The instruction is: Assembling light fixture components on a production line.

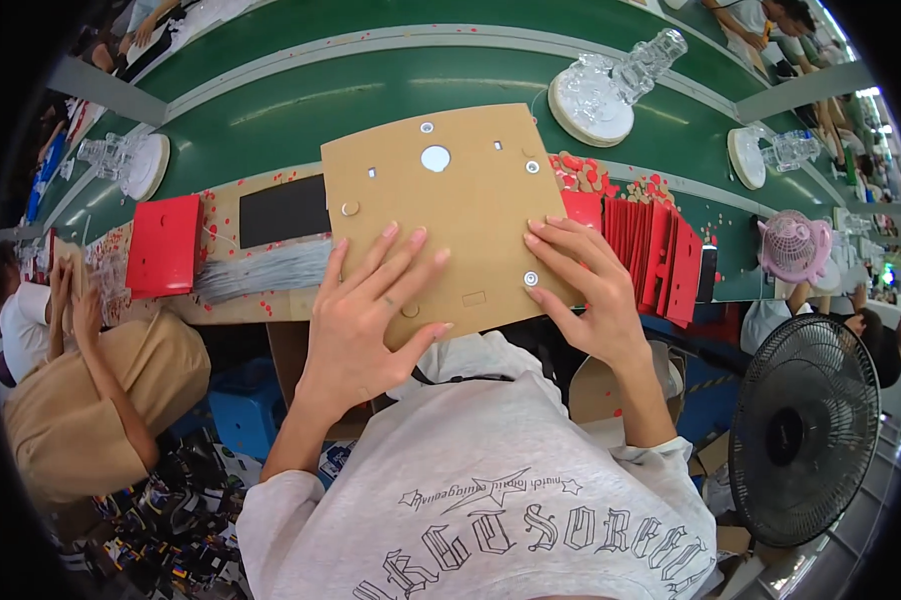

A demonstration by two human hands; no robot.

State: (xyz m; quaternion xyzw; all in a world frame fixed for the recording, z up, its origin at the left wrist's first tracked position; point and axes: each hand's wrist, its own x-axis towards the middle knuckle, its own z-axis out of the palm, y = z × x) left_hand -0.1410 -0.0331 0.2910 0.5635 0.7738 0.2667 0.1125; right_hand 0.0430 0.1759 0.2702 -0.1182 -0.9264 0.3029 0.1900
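A tan cardboard panel with a curved far edge lies in front of me, overhanging the near edge of the bench. It has a large round hole, small slots, tan round pieces and several metal eyelets. My left hand lies flat on its left near part, fingers spread and thumb out. On the right near part rests my right hand, with its fingers stretched over the face and the thumb close to an eyelet. Both hands press from above without wrapping round the panel. Its underside is hidden.
Red cards, a black sheet and grey strips lie left. Red folders stand right, beside scattered red discs. Clear plastic pieces on white discs sit on the green belt. A black fan stands right; a co-worker sits left.
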